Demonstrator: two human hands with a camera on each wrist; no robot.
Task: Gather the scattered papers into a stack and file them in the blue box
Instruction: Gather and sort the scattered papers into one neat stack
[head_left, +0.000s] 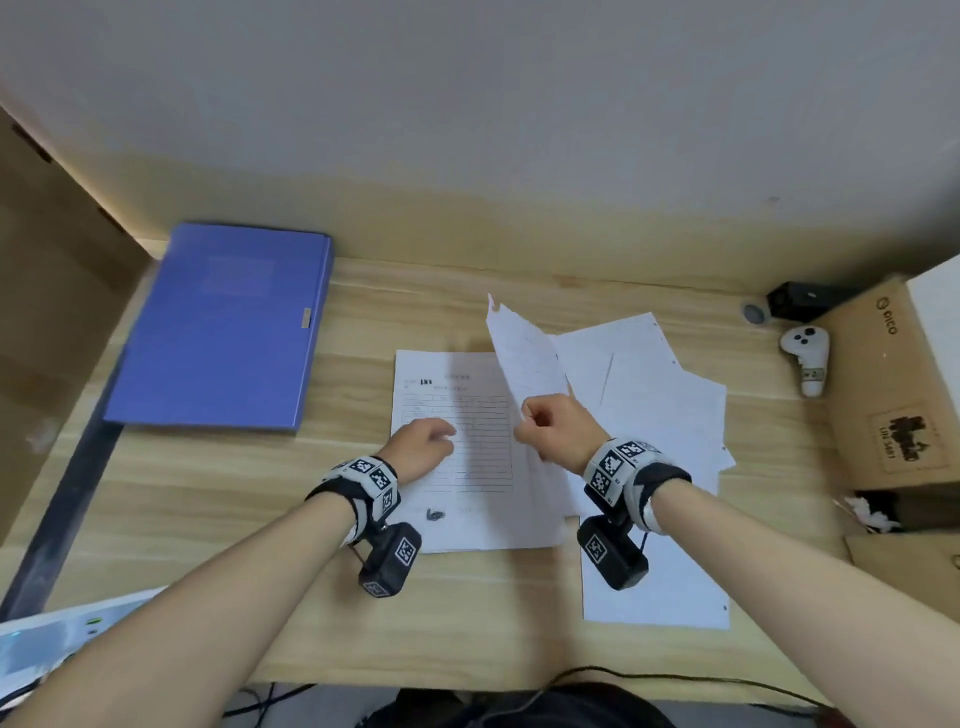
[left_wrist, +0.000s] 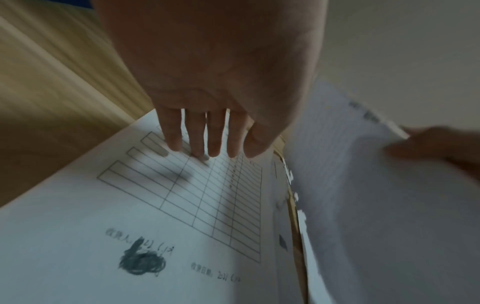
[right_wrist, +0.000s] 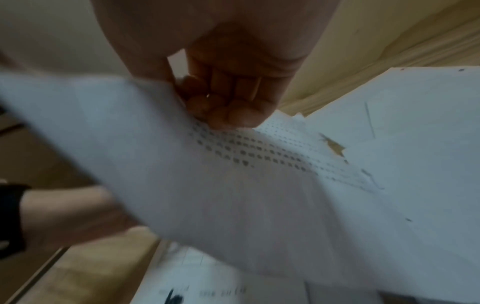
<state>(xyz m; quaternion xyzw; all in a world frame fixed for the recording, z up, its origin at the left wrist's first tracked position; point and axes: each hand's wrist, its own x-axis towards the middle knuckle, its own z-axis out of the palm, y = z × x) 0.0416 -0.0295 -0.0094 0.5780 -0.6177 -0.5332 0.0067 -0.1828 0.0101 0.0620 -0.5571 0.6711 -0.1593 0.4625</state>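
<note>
We find the right hand (head_left: 553, 423) pinching a raised sheet (head_left: 524, 358), lifted clear of the surface (head_left: 467, 623). The left hand (head_left: 423, 441) rests with straight fingers (left_wrist: 193, 135) on a printed form (head_left: 457, 509) lying flat. Further loose papers (head_left: 670, 405) overlap at right. The blue box (head_left: 223, 327) lies closed, well apart at far left.

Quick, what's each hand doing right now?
Left hand: open, straight fingers over the table form.
Right hand: holding a lifted sheet.
</note>
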